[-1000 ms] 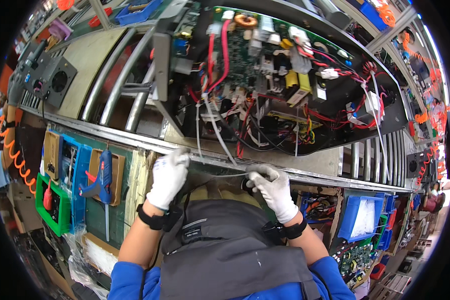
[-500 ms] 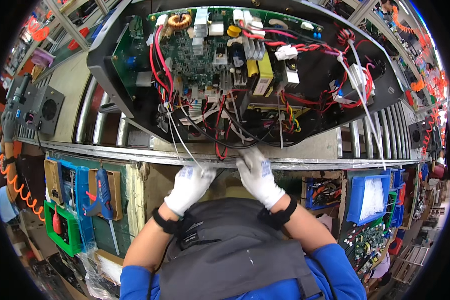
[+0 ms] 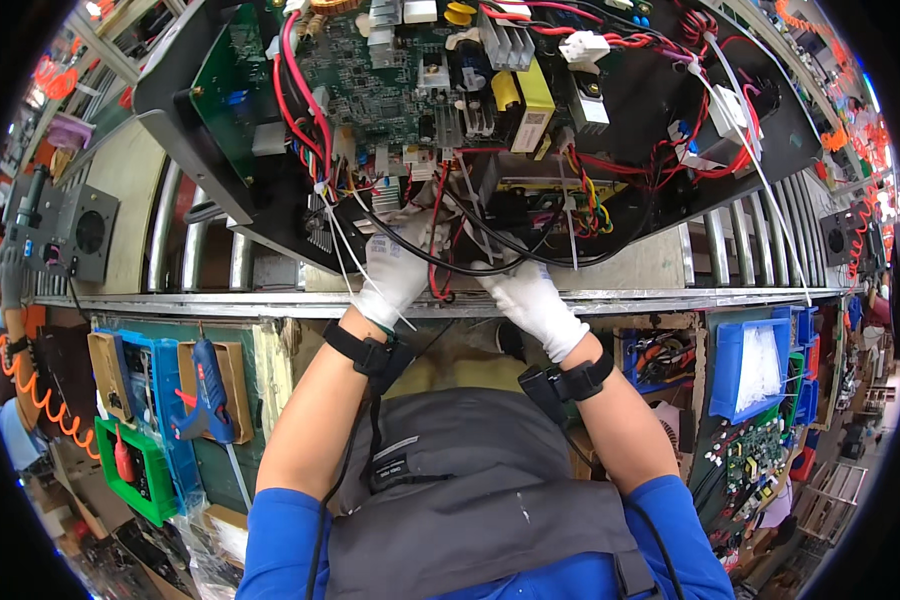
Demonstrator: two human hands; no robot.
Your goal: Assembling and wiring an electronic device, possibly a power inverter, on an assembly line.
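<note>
An open black metal chassis (image 3: 270,235) sits in front of me, holding a green circuit board (image 3: 370,110) with wires and heat sinks. My left hand (image 3: 398,265), in a white glove, reaches in at its near edge, below the board. Red wires and a black cable (image 3: 425,265) cross over it, and its fingertips are hidden among them. My right hand (image 3: 535,302), also gloved, is beside it, its fingers curled at the loop of that cable. White cable ties (image 3: 345,240) hang loose next to my left hand.
The chassis stands over a roller conveyor (image 3: 175,215). Below the rail on the left are a blue glue gun (image 3: 210,390) and a green bin (image 3: 153,505); on the right, a blue bin (image 3: 720,370) holds white ties. A fan unit (image 3: 90,230) stands far left, near another person's gloved hand (image 3: 12,275).
Both hands have moved forward from the rail to the chassis's near edge, the left one going in among the wires. The chassis appears higher and larger in the view.
</note>
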